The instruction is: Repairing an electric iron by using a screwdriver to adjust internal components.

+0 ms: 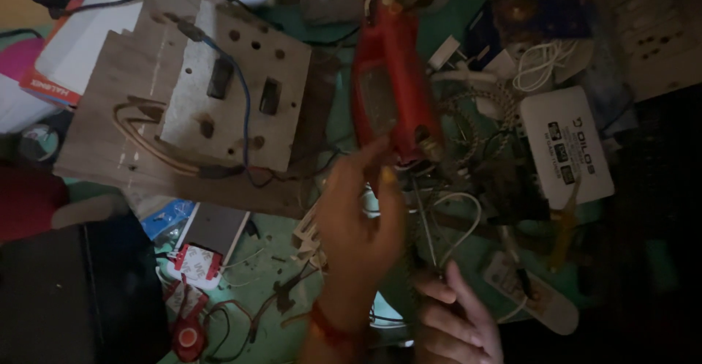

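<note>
Two hands work over a crowded green bench, and the red meter (391,79) serves as the landmark for everything else. It is a long red handheld instrument with a pale window on its face, lifted clear of the bench and tilted so its lower end meets the left hand (358,218). That hand closes its fingers and thumb around the meter's lower end, probably to keep the face turned toward the eyes while the leads hang free. Below the meter and slightly to its right, the right hand (457,316) is loosely curled, fingers bent around what looks like a thin probe or wire (424,225); dim light and blur hide whether it truly pinches it. Left of the meter lies a wooden switch board (212,93) with two dark rocker switches, several holes and a blue wire looped across it. Right of the meter sits a white rectangular box (567,144), and between them a tangle of braided and white cables (475,115) crowds the space, apt to snag the leads. Below and far left of the meter rest a small red-and-white component (196,261) and a dark case (73,291).
</note>
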